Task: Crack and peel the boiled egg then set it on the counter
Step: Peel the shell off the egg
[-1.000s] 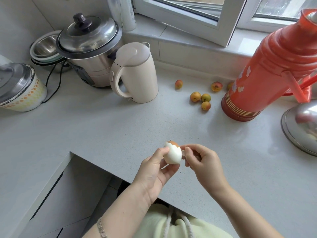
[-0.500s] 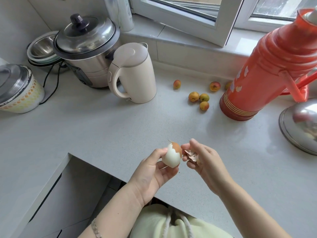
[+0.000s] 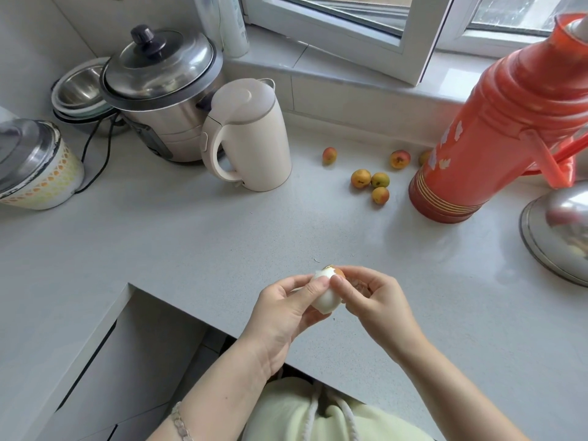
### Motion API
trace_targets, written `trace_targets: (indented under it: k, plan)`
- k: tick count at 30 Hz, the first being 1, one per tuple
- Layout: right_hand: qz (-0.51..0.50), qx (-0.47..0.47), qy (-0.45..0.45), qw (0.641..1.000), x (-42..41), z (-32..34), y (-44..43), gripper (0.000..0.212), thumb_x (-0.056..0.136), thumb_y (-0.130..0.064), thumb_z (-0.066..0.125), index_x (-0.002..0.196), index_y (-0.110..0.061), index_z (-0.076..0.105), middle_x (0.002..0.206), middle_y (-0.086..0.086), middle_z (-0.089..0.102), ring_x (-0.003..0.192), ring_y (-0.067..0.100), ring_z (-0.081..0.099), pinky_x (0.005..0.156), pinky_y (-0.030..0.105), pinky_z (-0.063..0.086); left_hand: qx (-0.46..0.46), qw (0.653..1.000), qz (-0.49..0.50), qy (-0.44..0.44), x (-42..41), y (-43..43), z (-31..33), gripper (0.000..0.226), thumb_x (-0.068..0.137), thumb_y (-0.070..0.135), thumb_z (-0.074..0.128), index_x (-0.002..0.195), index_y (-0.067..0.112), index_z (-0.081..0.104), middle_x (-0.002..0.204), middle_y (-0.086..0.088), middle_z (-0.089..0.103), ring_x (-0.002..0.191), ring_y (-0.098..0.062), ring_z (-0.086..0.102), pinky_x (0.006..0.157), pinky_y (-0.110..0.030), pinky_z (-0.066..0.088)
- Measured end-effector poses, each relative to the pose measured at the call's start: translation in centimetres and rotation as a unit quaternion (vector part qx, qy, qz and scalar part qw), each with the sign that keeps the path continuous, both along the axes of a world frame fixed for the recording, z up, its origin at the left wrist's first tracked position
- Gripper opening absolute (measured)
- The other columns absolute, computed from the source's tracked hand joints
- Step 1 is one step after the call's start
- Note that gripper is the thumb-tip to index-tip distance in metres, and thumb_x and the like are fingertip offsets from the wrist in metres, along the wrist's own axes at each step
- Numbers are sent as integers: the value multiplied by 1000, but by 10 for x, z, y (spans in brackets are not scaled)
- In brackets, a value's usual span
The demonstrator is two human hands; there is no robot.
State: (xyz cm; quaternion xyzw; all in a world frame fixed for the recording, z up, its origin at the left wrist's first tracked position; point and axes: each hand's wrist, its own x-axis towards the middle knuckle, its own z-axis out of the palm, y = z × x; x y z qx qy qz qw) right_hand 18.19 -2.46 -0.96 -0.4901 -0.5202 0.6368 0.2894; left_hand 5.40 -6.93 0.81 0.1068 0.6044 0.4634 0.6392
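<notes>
A boiled egg (image 3: 327,297) is held above the near edge of the grey counter (image 3: 191,237). Most of it is bare white; a small brown cap of shell remains at its far tip. My left hand (image 3: 286,310) cups the egg from the left with the thumb across it. My right hand (image 3: 372,297) touches the egg's shelled tip with its thumb, and peeled brown shell pieces (image 3: 361,285) lie in its curled fingers.
A cream kettle (image 3: 251,138) and a steel cooker (image 3: 165,90) stand at the back left, a patterned pot (image 3: 35,167) at far left. Several small apricots (image 3: 372,179) lie near an orange thermos (image 3: 496,128). A steel lid (image 3: 560,233) rests at the right.
My right hand, which had drawn away with shell pieces, has come back against the egg's tip. The shell cap on the egg is smaller than a second ago.
</notes>
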Motion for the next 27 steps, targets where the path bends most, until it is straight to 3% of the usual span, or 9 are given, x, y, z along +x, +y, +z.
trace_targets:
  k: [6, 12, 17, 22, 25, 27]
  plan:
    - [-5, -4, 16, 1000, -2, -5, -3, 12, 83, -17, 61, 89, -18, 71, 57, -20, 66, 56, -5, 57, 54, 8, 42, -22, 1000, 10, 1, 4, 2, -1, 18, 80, 15, 66, 94, 4, 68, 90, -10, 70, 67, -10, 70, 62, -20, 56]
    - [21, -30, 12, 999, 4, -5, 1, 25, 90, -16, 51, 81, -24, 73, 61, 3, 55, 52, 5, 43, 48, 15, 36, -42, 998, -12, -35, -3, 0, -5, 13, 83, 16, 60, 89, 7, 68, 71, -2, 68, 64, -9, 64, 63, -21, 56]
    - [-26, -101, 51, 993, 4, -7, 4, 27, 90, -5, 43, 87, -11, 70, 76, 11, 61, 59, 13, 49, 47, 18, 37, -20, 998, -14, -60, -5, -2, -6, 25, 83, 16, 60, 103, 2, 66, 85, -7, 71, 67, -9, 66, 64, -21, 56]
    - [8, -115, 73, 991, 4, -6, 4, 30, 89, -30, 48, 90, -10, 70, 69, 0, 62, 52, 4, 47, 49, 17, 37, -16, 1000, -12, -15, -1, -2, -6, 32, 83, 14, 61, 110, -1, 62, 110, -20, 67, 91, -22, 64, 64, -20, 56]
    - [33, -71, 29, 996, 6, -7, 3, 33, 70, -43, 59, 87, -17, 71, 60, -5, 58, 48, 4, 43, 49, 15, 38, -13, 999, -36, 30, 0, -1, -7, 29, 83, 16, 62, 108, 2, 65, 112, -22, 68, 97, -27, 66, 71, -22, 57]
    - [26, -60, 29, 997, 7, -9, 3, 31, 68, -43, 59, 82, -19, 73, 55, -8, 56, 47, 5, 42, 48, 15, 37, -10, 998, -47, 40, 0, -1, -6, 27, 82, 16, 63, 106, 2, 65, 111, -23, 68, 93, -25, 67, 70, -23, 57]
